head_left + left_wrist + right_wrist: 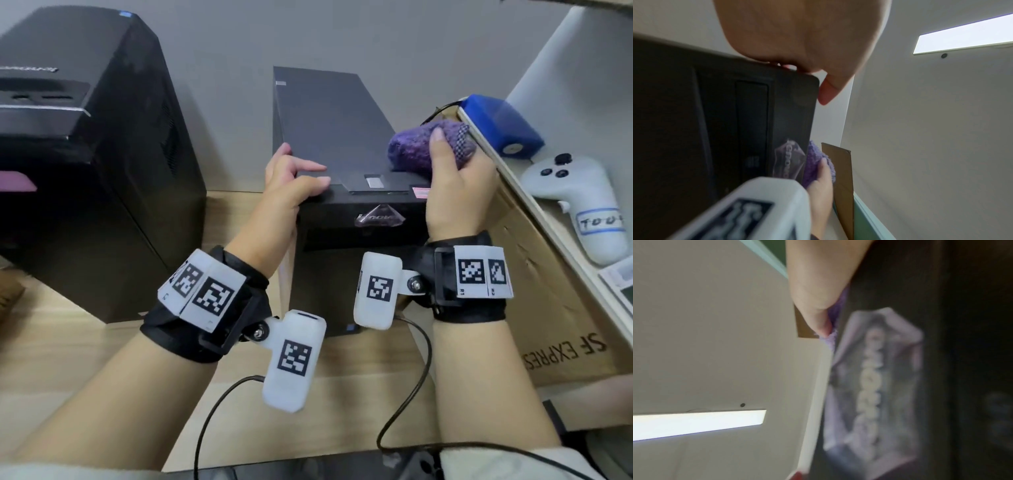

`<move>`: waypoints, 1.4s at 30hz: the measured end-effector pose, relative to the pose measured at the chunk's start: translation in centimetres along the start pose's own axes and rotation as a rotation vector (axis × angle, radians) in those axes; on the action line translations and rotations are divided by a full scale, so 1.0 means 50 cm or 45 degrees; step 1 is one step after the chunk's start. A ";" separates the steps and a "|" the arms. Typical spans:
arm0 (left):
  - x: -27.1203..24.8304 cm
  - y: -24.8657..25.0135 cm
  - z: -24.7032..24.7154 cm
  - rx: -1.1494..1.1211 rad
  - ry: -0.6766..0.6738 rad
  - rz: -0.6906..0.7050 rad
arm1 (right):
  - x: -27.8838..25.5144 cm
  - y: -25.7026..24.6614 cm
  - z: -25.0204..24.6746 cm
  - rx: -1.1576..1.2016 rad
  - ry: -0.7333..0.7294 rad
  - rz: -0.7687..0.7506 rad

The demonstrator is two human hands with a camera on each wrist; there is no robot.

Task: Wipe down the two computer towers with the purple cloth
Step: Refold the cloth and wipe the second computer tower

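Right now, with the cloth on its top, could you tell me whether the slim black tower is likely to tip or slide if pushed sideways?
The slim black tower stands tall and narrow, so a sideways shove might tip it; the left hand resting on its top likely steadies it. The cardboard box beside it would probably block a fall that way.

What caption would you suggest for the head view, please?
Right hand holds the purple cloth on the smaller tower's top right edge; left hand rests on its front left corner.
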State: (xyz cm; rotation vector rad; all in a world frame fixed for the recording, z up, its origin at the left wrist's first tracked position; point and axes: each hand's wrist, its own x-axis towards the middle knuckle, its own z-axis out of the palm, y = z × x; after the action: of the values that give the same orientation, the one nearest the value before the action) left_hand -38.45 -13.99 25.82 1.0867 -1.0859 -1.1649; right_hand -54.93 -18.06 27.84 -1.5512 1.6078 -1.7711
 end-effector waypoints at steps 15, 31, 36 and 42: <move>-0.067 0.084 -0.097 -0.312 -0.205 0.418 | -0.099 -0.211 0.078 0.562 -0.755 -0.090; -0.030 -0.202 -0.216 -0.215 0.584 -0.280 | -0.115 -0.085 0.124 -0.589 -0.321 -0.626; -0.041 -0.334 -0.121 -0.187 0.331 -0.687 | -0.131 -0.052 0.135 -0.611 -0.051 -0.831; -0.019 -0.315 -0.068 -0.494 0.005 -0.621 | -0.125 -0.035 0.140 -0.553 0.027 -1.028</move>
State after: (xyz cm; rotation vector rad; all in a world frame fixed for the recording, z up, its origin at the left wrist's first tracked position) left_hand -37.34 -14.07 9.72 1.0677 -0.5614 -1.6756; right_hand -46.07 -16.34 24.76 -2.6795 1.5574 -1.8361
